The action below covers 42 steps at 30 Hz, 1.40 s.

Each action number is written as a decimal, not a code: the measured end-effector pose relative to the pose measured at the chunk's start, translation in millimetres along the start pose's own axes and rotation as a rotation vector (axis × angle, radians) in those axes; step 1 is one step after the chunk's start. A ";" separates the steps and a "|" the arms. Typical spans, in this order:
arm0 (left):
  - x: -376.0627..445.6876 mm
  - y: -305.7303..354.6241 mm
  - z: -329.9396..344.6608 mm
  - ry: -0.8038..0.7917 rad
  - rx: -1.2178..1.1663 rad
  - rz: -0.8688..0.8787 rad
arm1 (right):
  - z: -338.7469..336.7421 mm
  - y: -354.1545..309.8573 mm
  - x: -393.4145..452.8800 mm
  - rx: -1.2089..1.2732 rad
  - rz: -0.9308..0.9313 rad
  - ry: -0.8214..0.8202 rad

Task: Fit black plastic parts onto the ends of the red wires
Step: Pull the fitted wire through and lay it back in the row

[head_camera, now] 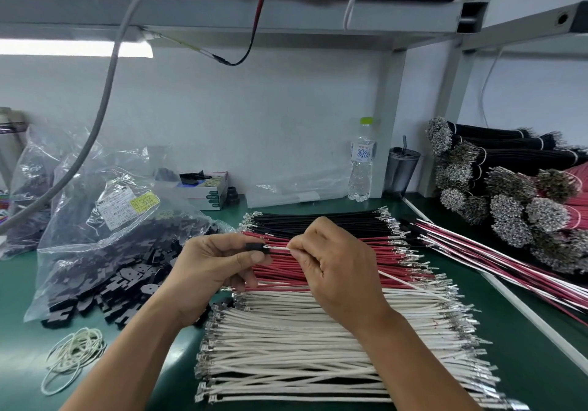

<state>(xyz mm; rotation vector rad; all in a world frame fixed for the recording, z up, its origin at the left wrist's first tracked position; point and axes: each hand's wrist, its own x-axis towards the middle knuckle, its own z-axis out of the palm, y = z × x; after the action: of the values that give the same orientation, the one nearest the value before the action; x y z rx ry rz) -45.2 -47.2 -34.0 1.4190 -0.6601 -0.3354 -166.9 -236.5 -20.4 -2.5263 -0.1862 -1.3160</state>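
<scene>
Wire-harness assembly workstation in a small factory. Green-matted surface (525,340) covered in rows of cut black, red and white wires with crimped metal terminals (318,331). Clear plastic bags of black plastic parts (105,267) left, tied wire bundles (509,194) stacked right, grey metal frame shelf (254,19) overhead.

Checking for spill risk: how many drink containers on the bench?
2. A clear water bottle with a green cap stands at the back against the wall; a dark tumbler with a straw stands just right of it. Others may be hidden behind the plastic bags.
</scene>
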 end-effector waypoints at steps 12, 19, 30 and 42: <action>-6.8 10.7 4.0 -0.042 0.073 -0.007 | 5.5 -3.9 0.5 -0.022 -0.077 0.010; -7.8 12.6 6.2 -0.062 0.147 0.004 | 11.2 -2.5 -2.8 0.174 0.076 -0.066; -8.1 9.3 8.2 -0.074 0.137 0.042 | 15.4 -9.8 -1.2 0.068 -0.034 -0.029; 0.6 15.1 -14.6 0.092 -0.226 0.039 | -42.2 14.9 19.1 -0.090 0.013 0.147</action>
<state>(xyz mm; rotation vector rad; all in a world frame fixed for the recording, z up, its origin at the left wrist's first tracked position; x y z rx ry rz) -38.4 -33.8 -19.3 1.1970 -0.5556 -0.3016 -185.2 -264.0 15.3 -2.4853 -0.0817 -1.5300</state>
